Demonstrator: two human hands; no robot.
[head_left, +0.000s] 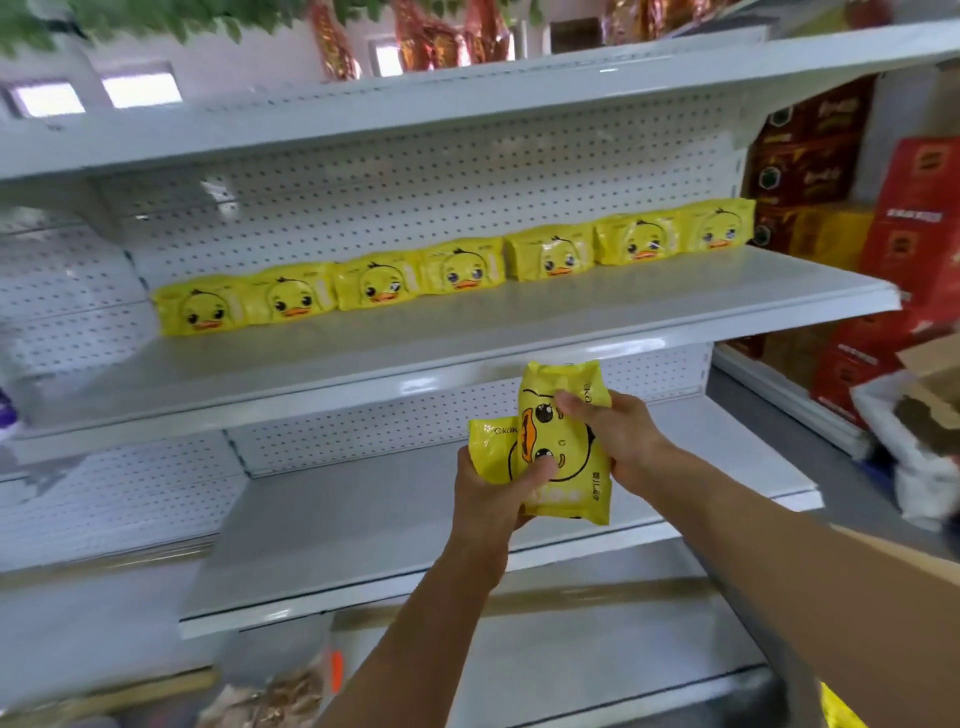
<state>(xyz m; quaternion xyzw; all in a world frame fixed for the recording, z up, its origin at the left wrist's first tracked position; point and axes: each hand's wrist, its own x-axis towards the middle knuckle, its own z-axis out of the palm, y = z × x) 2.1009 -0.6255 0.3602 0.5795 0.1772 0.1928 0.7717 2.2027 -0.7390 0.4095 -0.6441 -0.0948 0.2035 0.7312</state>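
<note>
1. The white shelving unit (415, 171) fills most of the view. It has a perforated back panel and several flat metal shelves.

2. We note stacked red cartons (914, 223) to the right of the unit, and a brown cardboard surface (893, 597) at the lower right edge.

3. The middle shelf (467, 332) carries a row of yellow duck packs (462, 270). We count seven. They stand upright against the back panel, side by side, with faces forward. The front part of this shelf is bare.

4. The lower shelf (363, 519) lies below and behind the hands.

5. Two more yellow packs are held in the air in front of the lower shelf, below the front edge of the middle shelf. The front pack (576, 467) is turned on end, so its duck face lies sideways. The rear pack (491, 436) sits behind it and projects to the left. The two overlap and touch.

6. The left hand (493, 499) grips from below. Its palm is wrapped round the lower end of the rear pack, and its thumb presses across the face of the front pack.

7. The right hand (623, 441) grips the right edge of the front pack, with fingers curled over the upper face.
</note>
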